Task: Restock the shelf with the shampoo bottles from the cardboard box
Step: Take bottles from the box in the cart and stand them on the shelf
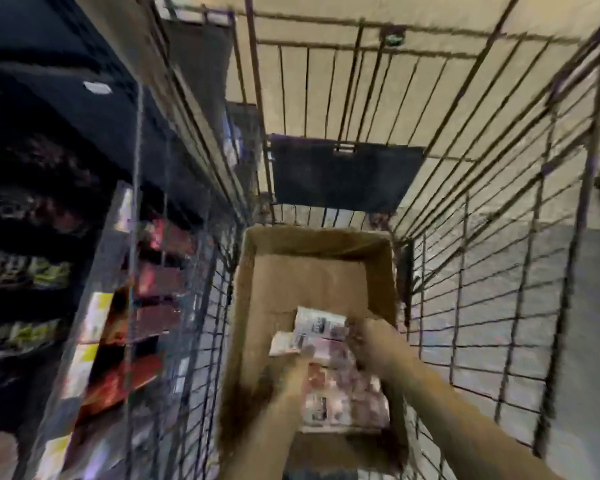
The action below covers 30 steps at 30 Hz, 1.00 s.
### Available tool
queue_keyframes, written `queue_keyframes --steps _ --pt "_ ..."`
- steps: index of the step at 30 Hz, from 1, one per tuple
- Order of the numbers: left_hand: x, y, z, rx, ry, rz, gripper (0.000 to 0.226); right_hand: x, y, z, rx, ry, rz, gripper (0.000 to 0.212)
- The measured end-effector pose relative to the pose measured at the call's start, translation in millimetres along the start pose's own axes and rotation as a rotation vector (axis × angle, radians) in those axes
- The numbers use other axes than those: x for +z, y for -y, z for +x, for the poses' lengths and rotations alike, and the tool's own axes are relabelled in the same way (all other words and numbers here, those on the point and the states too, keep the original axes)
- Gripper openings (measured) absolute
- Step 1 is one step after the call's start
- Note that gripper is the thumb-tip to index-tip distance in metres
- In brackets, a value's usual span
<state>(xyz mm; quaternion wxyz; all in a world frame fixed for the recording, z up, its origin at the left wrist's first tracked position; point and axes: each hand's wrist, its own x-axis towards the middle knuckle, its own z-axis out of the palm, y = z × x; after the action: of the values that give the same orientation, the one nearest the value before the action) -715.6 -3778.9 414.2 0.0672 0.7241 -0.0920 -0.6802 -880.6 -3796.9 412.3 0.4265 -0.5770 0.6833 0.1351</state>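
Observation:
An open cardboard box [312, 268] sits inside a wire cage trolley [465, 237]. Several pale pink and white shampoo packs [340, 393] lie in the near half of the box. Both my hands reach down into it. My left hand [297, 372] is on the left side of the top packs, its fingers around a white-labelled pack [284, 342]. My right hand [369, 344] presses on the right side of the same stack. The frame is blurred, so the exact grip is unclear. The dark shelf [49, 202] with stocked products stands at the left.
The trolley's wire walls surround the box on all sides, with a dark panel [343, 174] hanging on the far wall. Shelf rows at the left hold red, dark and yellow-labelled products [146, 306]. Pale floor [499, 341] lies to the right of the trolley.

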Motion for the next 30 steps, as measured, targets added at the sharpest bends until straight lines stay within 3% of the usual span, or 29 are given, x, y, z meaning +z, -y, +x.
queue_keyframes --steps 3,7,11,14,17,21,24,27,30 --pt "0.5 9.0 59.3 -0.052 -0.174 0.002 0.035 13.0 -3.3 50.5 -0.078 -0.011 -0.047 0.038" --pt "-9.1 15.8 97.1 -0.072 -0.429 0.111 0.061 30.3 -10.2 83.7 -0.024 0.094 -0.118 0.046" --pt "-5.8 30.1 143.6 -0.014 -0.461 0.048 0.073 28.0 -12.7 93.0 -0.023 0.114 -0.092 0.054" --pt "-2.8 5.3 93.3 0.064 -0.380 0.037 0.061 21.9 -8.2 84.4 -0.062 0.081 -0.160 0.056" --pt "-4.5 -16.4 32.0 0.226 -0.447 0.062 0.039 2.8 4.5 62.5 -0.096 0.011 -0.075 0.049" --pt "-21.5 -34.4 -32.4 0.446 -0.321 0.030 0.058 -42.6 38.4 9.9 -0.169 -0.043 0.258 0.046" --pt "-52.9 -47.8 -86.7 0.612 -0.318 0.016 0.039 -76.9 71.7 -41.0 -0.277 -0.090 0.350 0.062" --pt "-85.2 -52.0 -158.0 0.756 -0.295 -0.050 0.045 -105.2 113.4 -97.2 -0.405 -0.167 0.402 0.032" --pt "-119.3 -40.2 -229.4 0.886 -0.319 -0.102 0.044 -122.9 150.4 -154.2 -0.553 -0.201 0.464 0.035"
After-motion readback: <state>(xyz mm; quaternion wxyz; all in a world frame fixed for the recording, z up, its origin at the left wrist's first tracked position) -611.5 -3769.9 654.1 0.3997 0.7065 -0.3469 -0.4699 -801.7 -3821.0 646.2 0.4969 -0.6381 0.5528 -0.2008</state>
